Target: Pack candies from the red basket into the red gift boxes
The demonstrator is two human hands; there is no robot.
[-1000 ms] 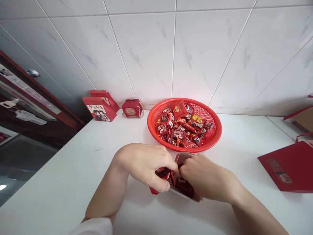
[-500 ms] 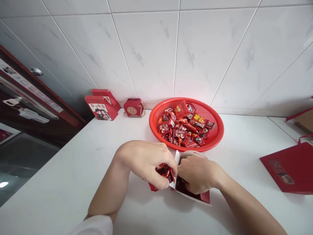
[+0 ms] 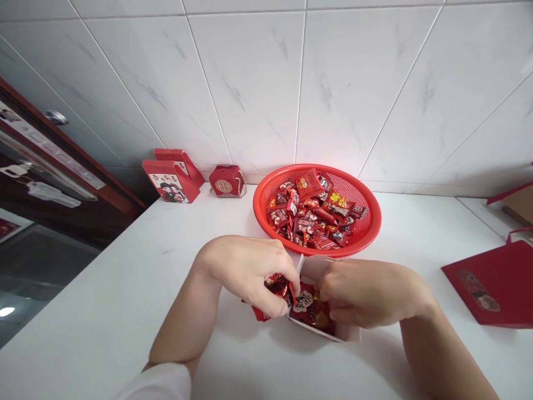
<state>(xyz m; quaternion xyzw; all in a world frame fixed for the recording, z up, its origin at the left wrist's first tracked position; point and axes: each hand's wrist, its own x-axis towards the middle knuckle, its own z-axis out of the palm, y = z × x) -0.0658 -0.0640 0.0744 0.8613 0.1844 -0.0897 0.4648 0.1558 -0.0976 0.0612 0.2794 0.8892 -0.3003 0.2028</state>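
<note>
Vs the earlier frames: our left hand (image 3: pixel 250 272) stays at the open box's left edge, fingers and thumb curled part-closed around wrapped sweets (image 3: pixel 276 284). The open box (image 3: pixel 318 265) sits on the white table (image 3: pixel 125 300) between our hands; call it clock centre. Its packed sweets (image 3: pixel 306 303) now show on the left side, where our right hand (image 3: pixel 375 291) covered them half a second back. That hand has shifted toward 3 o'clock, fingers curled in over the box's right side; fingertips hidden, so we can't tell how far they're open or if they hold anything. Around us: keys (image 3: pixel 50 193) hang on the dark door toward 10, two picture boxes (image 3: pixel 170 186) stand between 10 and 11, corded box (image 3: pixel 225 182) at 11, near the tiled wall (image 3: pixel 250 83). Red basket (image 3: pixel 257 206) at 12, just beyond the open box, loaded with loose sweets (image 3: pixel 308 222). Large red box (image 3: pixel 493 283) at 3, well apart. In the way: left hand hides the box's left edge, right hand blocks our view of its right interior.
</note>
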